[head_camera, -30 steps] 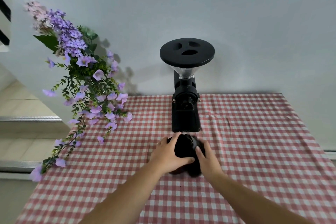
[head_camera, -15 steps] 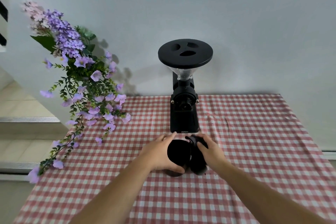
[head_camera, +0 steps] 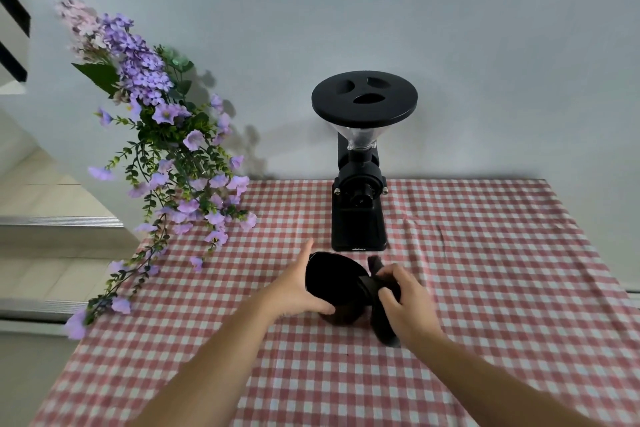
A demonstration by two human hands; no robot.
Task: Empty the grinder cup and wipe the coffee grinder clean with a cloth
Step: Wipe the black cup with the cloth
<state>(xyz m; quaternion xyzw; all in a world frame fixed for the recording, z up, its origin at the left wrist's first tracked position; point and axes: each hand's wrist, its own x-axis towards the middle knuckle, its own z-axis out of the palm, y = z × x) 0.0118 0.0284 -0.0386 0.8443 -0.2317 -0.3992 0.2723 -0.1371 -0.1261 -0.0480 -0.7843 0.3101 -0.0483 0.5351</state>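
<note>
Left hand (head_camera: 298, 288) grasps grinder cup (head_camera: 332, 282); right hand (head_camera: 405, 302) grips black lid (head_camera: 379, 319). Grinder (head_camera: 360, 211) just behind; tablecloth (head_camera: 502, 288) bare rightward.

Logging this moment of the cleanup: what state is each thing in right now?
Black coffee grinder: upright, round hopper lid on.
Black grinder cup: tipped, mouth facing the camera, in left hand.
Black cloth: bunched in right hand.
Red checked tablecloth: spread, slightly creased.
</note>
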